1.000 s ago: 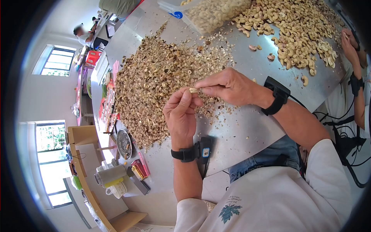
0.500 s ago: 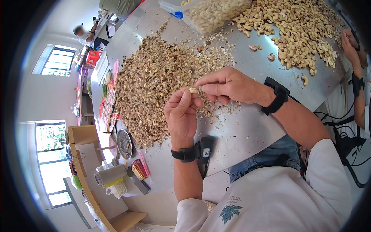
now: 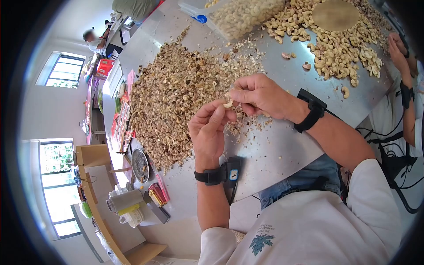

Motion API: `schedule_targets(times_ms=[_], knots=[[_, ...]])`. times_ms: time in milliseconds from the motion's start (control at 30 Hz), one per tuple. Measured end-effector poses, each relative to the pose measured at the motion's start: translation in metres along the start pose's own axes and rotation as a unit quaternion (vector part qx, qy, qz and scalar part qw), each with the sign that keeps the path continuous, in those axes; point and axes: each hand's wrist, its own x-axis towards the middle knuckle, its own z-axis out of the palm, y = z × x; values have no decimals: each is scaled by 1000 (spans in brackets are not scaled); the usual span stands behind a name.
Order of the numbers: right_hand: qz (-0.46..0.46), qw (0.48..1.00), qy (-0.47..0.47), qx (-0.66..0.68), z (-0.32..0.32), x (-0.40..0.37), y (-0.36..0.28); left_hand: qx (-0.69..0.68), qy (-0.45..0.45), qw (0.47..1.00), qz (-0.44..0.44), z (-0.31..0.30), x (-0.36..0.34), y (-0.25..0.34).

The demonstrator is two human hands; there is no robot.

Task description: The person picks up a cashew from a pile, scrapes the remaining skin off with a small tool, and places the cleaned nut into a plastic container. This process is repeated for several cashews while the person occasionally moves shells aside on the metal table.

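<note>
A pale, curved cashew nut (image 3: 228, 104) is pinched between the thumb and fingers of my left hand (image 3: 209, 130). The thumb and forefinger of my right hand (image 3: 260, 96) are closed at the nut's upper end, partly covering it. Both hands are raised over the near right edge of a large heap of brown skins and broken nut pieces (image 3: 172, 101). Loose crumbs lie on the metal table (image 3: 274, 145) below.
A heap of whole cashews (image 3: 335, 55) lies at the far right, beside a clear plastic tub of cashews (image 3: 243, 20). Another person's hands (image 3: 399, 48) are at the right edge. A round metal dish (image 3: 140, 165) and a paper-like roll (image 3: 126, 201) stand at the left.
The cashew has been turned, and its curved side now shows between my fingers. My right hand has shifted slightly up and over the nut. The left hand stays nearly in place.
</note>
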Motion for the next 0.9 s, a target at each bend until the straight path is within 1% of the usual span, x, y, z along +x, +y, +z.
schedule_targets(times_ms=[133,233,333,367,400,467,533,633,733,767,867,900], knots=[[-1,1000,16,-4,-1,2,4,34,22,999,10,2,0,-1],[-54,996,39,-54,5,0,0,102,44,993,28,1,-2,-2],[-143,983,17,-113,-2,6,11,147,34,986,66,1,-2,-7],[-130,983,38,-122,-8,-2,5,154,22,984,82,0,-2,-10],[-119,983,59,-129,-11,-8,-2,154,31,984,80,5,-4,-9],[-141,986,14,-88,-2,3,13,149,48,984,85,11,-5,-9],[-175,963,30,-204,-5,8,16,153,55,982,91,11,-5,-10],[-195,955,53,-217,1,5,14,190,73,973,110,18,-8,-10],[-154,964,55,-209,5,-4,0,171,67,973,137,24,-10,-8],[-195,948,60,-247,0,-2,0,184,74,970,142,26,-12,-6],[-219,878,161,-393,-15,-27,-29,203,61,968,135,26,-16,1],[-257,845,216,-416,-29,-37,-32,188,72,971,126,29,-16,4]])
